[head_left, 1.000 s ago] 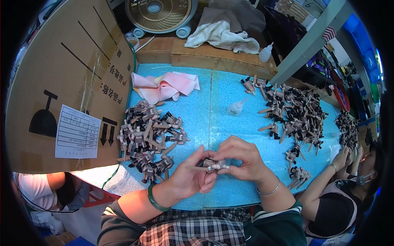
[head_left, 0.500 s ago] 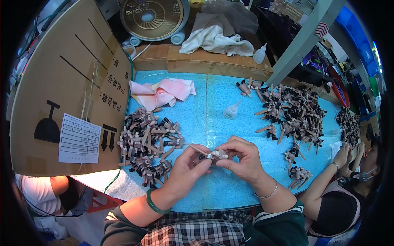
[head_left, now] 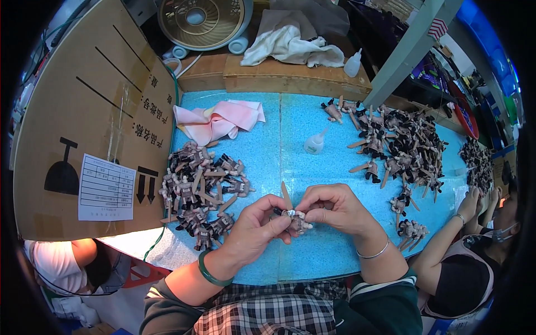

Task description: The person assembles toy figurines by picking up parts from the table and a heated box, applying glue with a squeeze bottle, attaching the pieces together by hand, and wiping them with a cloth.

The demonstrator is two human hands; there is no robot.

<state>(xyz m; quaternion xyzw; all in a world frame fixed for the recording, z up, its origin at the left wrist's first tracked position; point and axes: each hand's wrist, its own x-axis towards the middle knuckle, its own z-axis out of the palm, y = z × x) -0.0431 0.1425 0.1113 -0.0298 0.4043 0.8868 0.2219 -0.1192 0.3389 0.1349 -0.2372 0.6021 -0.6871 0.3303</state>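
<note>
Between both hands, over the near middle of the blue table, is a small toy figure (head_left: pixel 300 225) in pale and grey-brown tones with a flat brown blade-like piece sticking up from it. My left hand (head_left: pixel 261 224) grips it with thumb and fingers from the left. The fingertips of my right hand (head_left: pixel 333 209) pinch its right side. Fingers cover much of the figure. On the left, beside the cardboard box, lies a pile of similar figures (head_left: pixel 195 190). A larger pile (head_left: pixel 405 145) spreads at the right, and a small white squeeze bottle (head_left: pixel 315 143) stands beyond my hands.
A tall cardboard box (head_left: pixel 84 139) walls off the left. A pink cloth (head_left: pixel 220 120) lies at the back left. Behind are a wooden ledge (head_left: pixel 296 72), a fan (head_left: pixel 201 22), a white rag (head_left: pixel 290 47) and another bottle (head_left: pixel 353 64). A co-worker's arm (head_left: pixel 446 234) is at the right.
The toy figure has turned in my fingers, so its brown blade now points up and away instead of left. Both hands stay close together and keep hold. The view has shifted slightly.
</note>
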